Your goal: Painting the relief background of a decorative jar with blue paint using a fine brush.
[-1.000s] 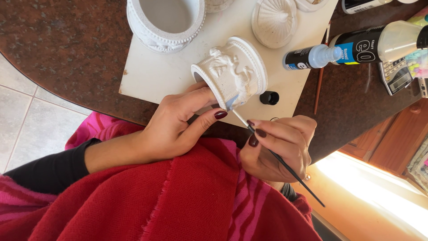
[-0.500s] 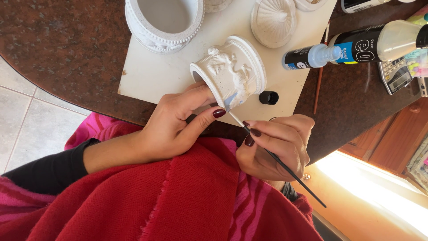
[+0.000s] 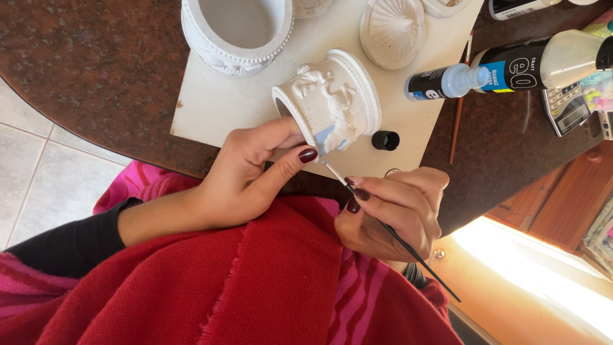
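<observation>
At the near edge of the dark stone desk, your left hand grips a small white relief-moulded pot, thumb pressed along its lower side and fingers hooked at its open mouth. The pot lies tipped on its side over the near edge of a cream board; its long axis runs roughly across the desk, mouth toward your left, base toward your right. Your right hand pinches a thin black-handled brush between thumb and fingertips. The brush slants from its tail, low and to your right over your lap, up to its pale tip, which meets a blue-painted patch on the pot's underside.

Just right of the pot sits a small black cap. Beyond it an uncapped bottle of blue paint lies on its side, nozzle over the board's right edge, with a larger dark bottle lying behind it and a spare reddish brush beside the board. A bigger white pot stands upright at the board's far left, a ribbed white lid at its far right. A red woven shawl covers your lap.
</observation>
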